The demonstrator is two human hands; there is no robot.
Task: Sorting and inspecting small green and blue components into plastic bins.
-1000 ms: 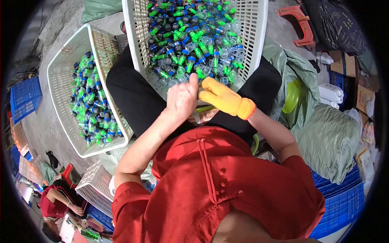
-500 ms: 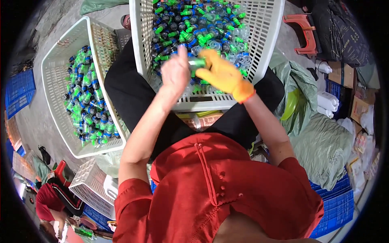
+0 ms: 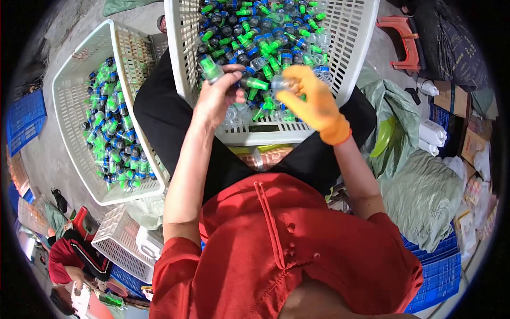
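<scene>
Fingers point(image 3: 232, 68) half-curled, left hand point(image 3: 211, 100) holds a green-tipped cap point(image 3: 211, 69)

You look through 1 head view, from the left of the 2 fisheye cameras worn side by side on your head. It faces steeply down past your red shirt point(image 3: 297, 223), which sits nearest and fills the lower middle. Your left hand point(image 3: 213, 100) and right hand point(image 3: 314, 106) lie farther off, above center, over the white crate point(image 3: 249, 139). The wide lens also takes in the floor point(image 3: 56, 165) at your left and bends straight edges toward its dark round border.
</scene>
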